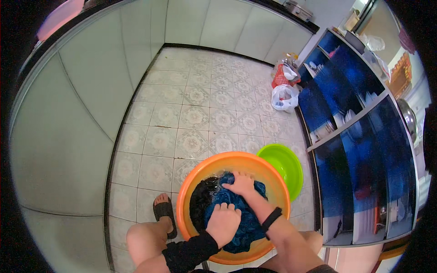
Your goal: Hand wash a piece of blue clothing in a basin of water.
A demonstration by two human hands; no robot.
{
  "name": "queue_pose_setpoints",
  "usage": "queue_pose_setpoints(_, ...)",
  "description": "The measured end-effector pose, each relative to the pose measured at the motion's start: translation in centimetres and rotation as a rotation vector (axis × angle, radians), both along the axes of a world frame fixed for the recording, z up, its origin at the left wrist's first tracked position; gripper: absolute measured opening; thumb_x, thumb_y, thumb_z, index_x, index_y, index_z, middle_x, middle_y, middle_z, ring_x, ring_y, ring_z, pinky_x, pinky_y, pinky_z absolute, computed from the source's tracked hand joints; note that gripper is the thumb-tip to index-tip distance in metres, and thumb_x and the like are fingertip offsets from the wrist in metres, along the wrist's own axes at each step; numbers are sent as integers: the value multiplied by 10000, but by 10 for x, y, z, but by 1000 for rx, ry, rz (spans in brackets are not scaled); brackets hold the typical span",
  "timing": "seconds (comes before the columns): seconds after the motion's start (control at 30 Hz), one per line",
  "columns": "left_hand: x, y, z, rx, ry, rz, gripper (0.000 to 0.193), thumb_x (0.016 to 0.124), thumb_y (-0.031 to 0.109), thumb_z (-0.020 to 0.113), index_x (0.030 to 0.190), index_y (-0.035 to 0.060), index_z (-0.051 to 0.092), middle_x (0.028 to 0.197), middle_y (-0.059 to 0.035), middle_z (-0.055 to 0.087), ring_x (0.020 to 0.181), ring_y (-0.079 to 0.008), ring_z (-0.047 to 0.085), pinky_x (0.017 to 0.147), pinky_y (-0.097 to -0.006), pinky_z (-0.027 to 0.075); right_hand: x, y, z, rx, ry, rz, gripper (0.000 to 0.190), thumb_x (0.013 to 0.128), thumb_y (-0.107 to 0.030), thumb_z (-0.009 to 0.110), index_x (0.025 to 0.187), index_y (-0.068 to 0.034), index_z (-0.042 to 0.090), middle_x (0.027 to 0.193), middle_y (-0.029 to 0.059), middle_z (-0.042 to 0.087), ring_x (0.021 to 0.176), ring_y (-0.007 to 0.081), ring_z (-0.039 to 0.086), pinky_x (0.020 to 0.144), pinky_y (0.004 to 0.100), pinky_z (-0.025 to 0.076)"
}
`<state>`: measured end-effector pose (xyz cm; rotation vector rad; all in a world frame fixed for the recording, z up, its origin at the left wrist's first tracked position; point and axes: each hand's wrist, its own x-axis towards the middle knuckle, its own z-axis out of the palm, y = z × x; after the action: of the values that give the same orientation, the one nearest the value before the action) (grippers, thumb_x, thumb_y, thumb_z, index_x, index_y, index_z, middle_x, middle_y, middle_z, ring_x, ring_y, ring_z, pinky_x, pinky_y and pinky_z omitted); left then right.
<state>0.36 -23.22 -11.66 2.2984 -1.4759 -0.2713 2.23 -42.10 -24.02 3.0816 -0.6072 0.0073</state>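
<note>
A wide orange plastic basin [232, 157] stands on the floor in front of me. In it lies a wet dark-blue cloth [239, 218], with a black cloth [201, 201] along its left side and a little water around them. My left hand [224, 221], with a black band at the wrist, is curled into the blue cloth near the middle of the basin. Farther from me, my right hand [241, 184] rests palm down on the same cloth, fingers and thumb spread. A narrow black wristband circles the right wrist.
A lime-green basin [281, 163] touches the orange one at its far right. Pale cabinets [68, 136] line the left, and a blue-doored cupboard [362, 163] with dishes stands at right. A white plastic bag [285, 98] and a red basket [282, 77] sit on the tiled floor [194, 116].
</note>
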Motion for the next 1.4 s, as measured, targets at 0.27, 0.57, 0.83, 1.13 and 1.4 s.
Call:
queue_pose_setpoints(0.27,-26,4,-17,204,-3,-54,173,758,130,505,824,32,631,841,-130,609,814,-259,583,721,-390,435,-41,33,75,304,164,211,337,705,-296,648,977,-101,606,932,137,609,893,310,577,733,413,488)
queue_pose_setpoints(0.57,-52,-8,-23,382,5,-50,257,793,152,496,912,-18,646,949,-165,624,889,-277,586,782,-434,417,-73,57,27,151,-71,312,234,686,-252,639,819,-89,536,765,103,510,769,290,531,603,389,495)
queue_pose_setpoints(0.83,-69,-20,-47,520,-33,-25,277,829,173,463,932,-4,649,958,-147,621,924,-304,563,841,-486,371,-5,12,-11,111,7,201,265,747,-311,583,753,-50,631,747,163,630,697,321,622,614,427,513)
queue_pose_setpoints(1.13,-75,-16,-44,555,-52,-167,298,847,182,441,994,12,637,995,-168,596,942,-332,548,843,-546,371,-8,9,-5,195,37,71,275,771,-302,567,866,-54,638,974,141,571,813,318,606,730,420,498)
queue_pose_setpoints(1.4,-89,-16,-43,541,37,-173,314,845,164,448,1027,-25,619,1031,-189,594,1015,-343,536,867,-559,373,-98,62,72,255,-21,403,207,738,-264,635,675,-69,608,841,77,573,743,273,590,599,372,498)
